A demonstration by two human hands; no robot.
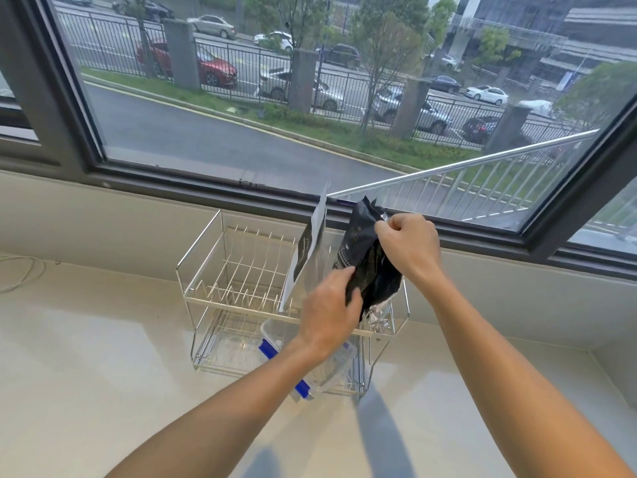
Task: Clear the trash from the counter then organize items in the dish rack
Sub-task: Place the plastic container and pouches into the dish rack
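Two bare hands hold a crumpled black foil snack bag (365, 257) in the air above the right end of a two-tier chrome wire dish rack (238, 288) on the pale table (103, 339). The bag sits between them — the right hand (408, 244) pinches its upper edge, fingers curled tight, while the left hand (331, 312) grips its lower part. Its long axis runs roughly upright, top toward the window. A clear plastic container with blue clips (310, 367) lies tilted in the lower tier.
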